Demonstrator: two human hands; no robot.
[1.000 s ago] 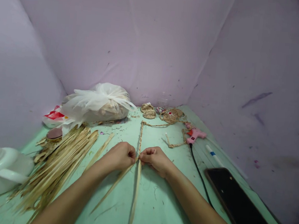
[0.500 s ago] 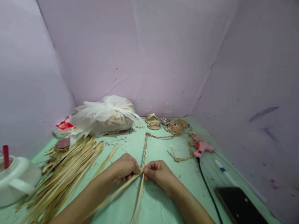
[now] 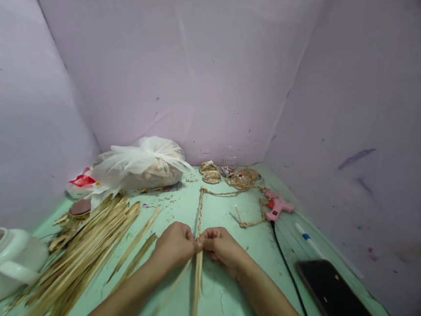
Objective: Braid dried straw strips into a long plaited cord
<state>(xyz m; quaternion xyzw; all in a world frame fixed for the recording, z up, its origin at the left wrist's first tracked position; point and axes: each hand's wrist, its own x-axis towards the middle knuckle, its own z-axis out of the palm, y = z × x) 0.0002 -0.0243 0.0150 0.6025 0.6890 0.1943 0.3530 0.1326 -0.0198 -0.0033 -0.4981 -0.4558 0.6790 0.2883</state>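
Note:
A thin braid of dry straw-coloured fibre (image 3: 201, 209) runs from the back of the table toward me. At its near end my left hand (image 3: 177, 242) and my right hand (image 3: 221, 246) meet, both closed in a pinch on the braid and its strands. Below the fingers a loose flat strip (image 3: 196, 294) hangs straight toward me, and another, blurred strip slants down to the left. The exact crossing of the strands is hidden by my fingertips. Left of my forearm lies a bundle of dry fibre strips (image 3: 87, 255), with a few single strips beside it.
A white pot (image 3: 5, 263) stands at the left, a tied plastic bag (image 3: 143, 167) at the back. Coiled fibre pieces (image 3: 241, 179) lie behind the braid. At the right are a pink glue gun (image 3: 278, 206) with its black cord, a marker (image 3: 308, 239) and a phone (image 3: 341, 300).
The view has shifted slightly. My hands stay at the braid's near end while the loose strips have changed position: one now hangs in the middle, and one swings at the left.

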